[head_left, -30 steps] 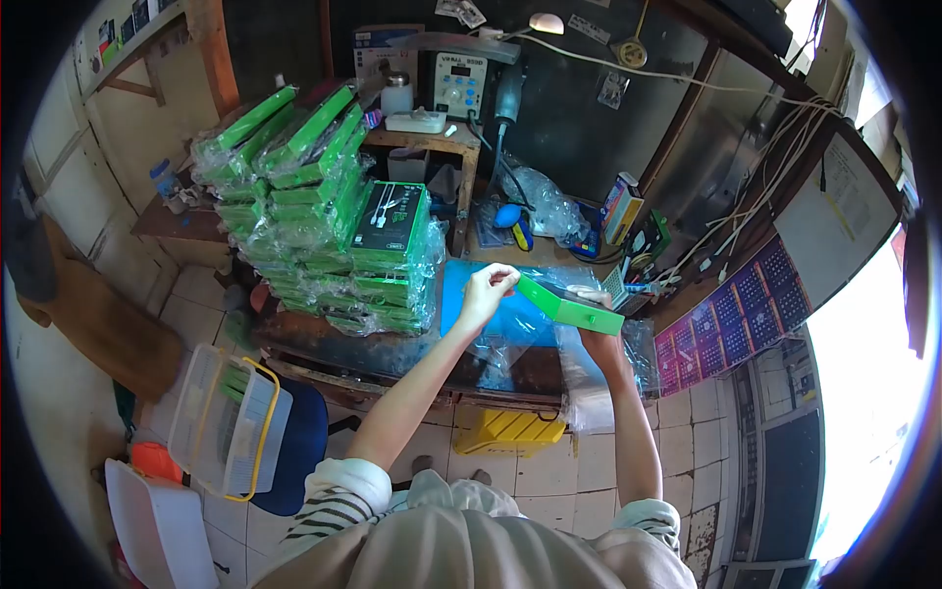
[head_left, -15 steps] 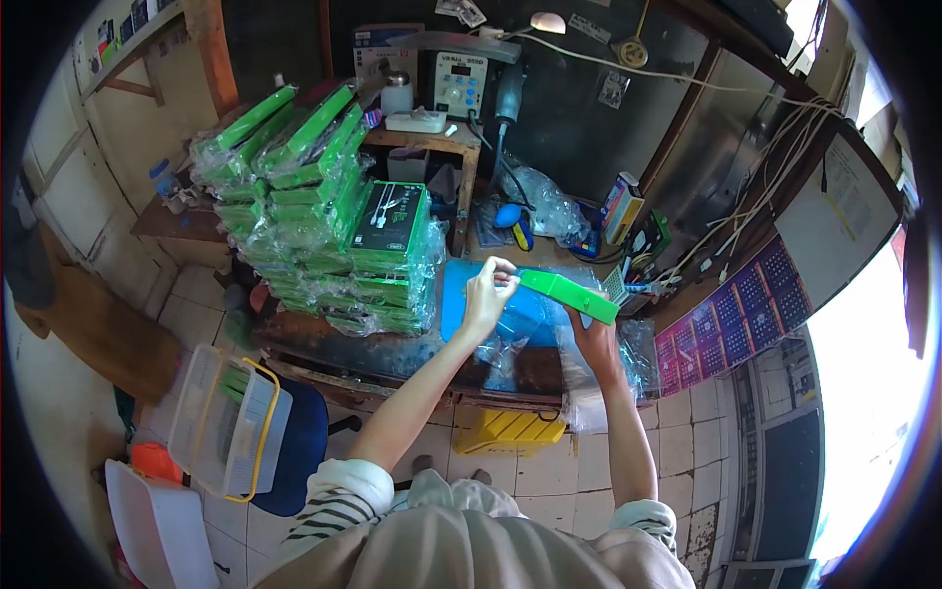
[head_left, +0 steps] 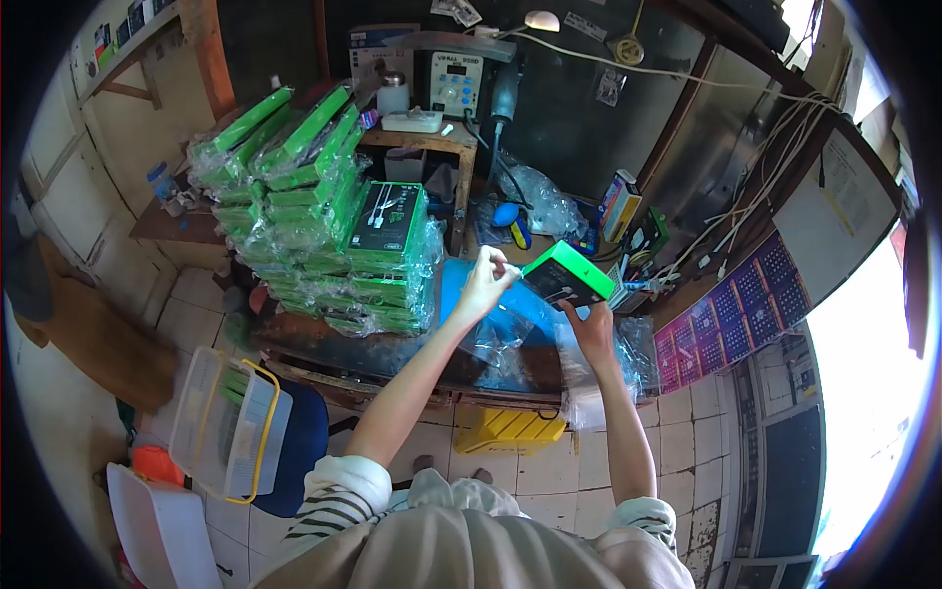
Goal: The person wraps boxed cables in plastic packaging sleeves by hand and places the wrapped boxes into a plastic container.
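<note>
A black and green cable box [head_left: 567, 278] is held tilted above the bench, its dark printed face partly turned toward me. My right hand [head_left: 592, 332] grips its lower right edge, with the thumb on the dark face. The fingers of my left hand [head_left: 487, 282] are pinched together at the box's left corner; something small and pale shows at the fingertips, too small to name. Below the hands lie a blue mat [head_left: 456, 294] and crumpled clear plastic wrap [head_left: 502, 344]. To the left rises a tall stack of similar green boxes [head_left: 304, 221] in clear plastic, one with its cable picture facing up.
Clear plastic bags [head_left: 586, 393] hang over the bench's front edge. Behind are a soldering or hot-air station [head_left: 455, 83], a blue air blower [head_left: 505, 215] and a pen basket [head_left: 616, 275]. A yellow crate [head_left: 510, 430] sits under the bench; a clear bin [head_left: 221, 422] stands left.
The box has turned in my right hand, so its dark printed face now shows instead of mainly the green side. My left hand stays pinched at its left corner.
</note>
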Action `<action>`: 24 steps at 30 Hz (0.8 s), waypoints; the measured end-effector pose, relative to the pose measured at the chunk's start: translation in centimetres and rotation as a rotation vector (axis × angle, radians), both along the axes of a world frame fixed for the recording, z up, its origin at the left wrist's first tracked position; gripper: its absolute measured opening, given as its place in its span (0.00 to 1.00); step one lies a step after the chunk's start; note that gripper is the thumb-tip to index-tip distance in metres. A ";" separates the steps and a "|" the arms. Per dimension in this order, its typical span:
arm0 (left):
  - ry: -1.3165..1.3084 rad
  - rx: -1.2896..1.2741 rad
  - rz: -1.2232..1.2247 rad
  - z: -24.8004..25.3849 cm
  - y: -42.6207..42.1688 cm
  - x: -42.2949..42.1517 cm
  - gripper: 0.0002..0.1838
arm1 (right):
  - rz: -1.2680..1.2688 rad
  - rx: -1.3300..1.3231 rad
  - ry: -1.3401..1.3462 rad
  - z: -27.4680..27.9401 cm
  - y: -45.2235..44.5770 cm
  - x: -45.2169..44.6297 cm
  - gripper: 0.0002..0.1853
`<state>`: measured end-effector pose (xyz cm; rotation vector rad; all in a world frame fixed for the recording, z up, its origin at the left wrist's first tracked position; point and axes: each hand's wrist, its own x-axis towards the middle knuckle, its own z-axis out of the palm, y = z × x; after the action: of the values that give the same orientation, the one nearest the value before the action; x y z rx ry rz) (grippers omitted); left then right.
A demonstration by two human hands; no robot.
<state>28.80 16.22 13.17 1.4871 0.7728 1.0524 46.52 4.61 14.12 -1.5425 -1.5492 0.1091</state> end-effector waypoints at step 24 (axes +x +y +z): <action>0.196 0.558 -0.272 6.4 -0.7 -3.1 0.59 | 0.319 -0.120 0.318 5.4 1.4 -0.7 0.59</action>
<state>25.74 15.50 19.61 2.1282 0.3998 0.9645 45.83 6.05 19.48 -1.2815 -1.5370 0.6081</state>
